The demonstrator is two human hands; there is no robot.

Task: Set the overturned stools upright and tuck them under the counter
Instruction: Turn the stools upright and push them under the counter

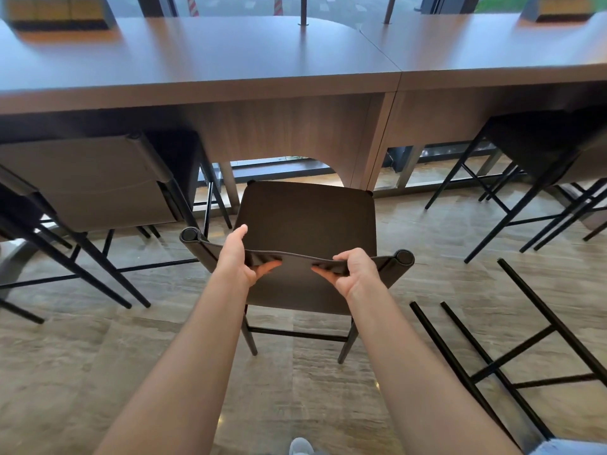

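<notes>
— Where is the stool (308,221) you are working on?

— Dead ahead at your 12 o'clock, upright, seat facing up, its near legs down at the floor (98,372). It stands in front of the counter (230,60). The seat's far edge is close to the counter's front panel, and the seat is out in the open, not under the top.

— And your hands?

— Both are on the backrest (295,256), the edge nearest you. Your left hand (241,257) grips its top edge toward the 11 o'clock end, with the thumb on the seat side and the fingers curled under on your side. Your right hand (353,270) clamps the same edge toward the 1 o'clock end, fingers wrapped over it. The soft edge sags a little between the two grips.

— The others?

— A fallen stool (509,356) lies at your 4 o'clock with its black legs and crossbars spread on the floor; its seat is out of frame. The left stool (92,178) at 10 o'clock is upright with its seat under the counter. The right stool (532,142) at 2 o'clock is tucked in too.

— Anything near you?

— The tip of your shoe (300,446) at 6 o'clock.
</notes>
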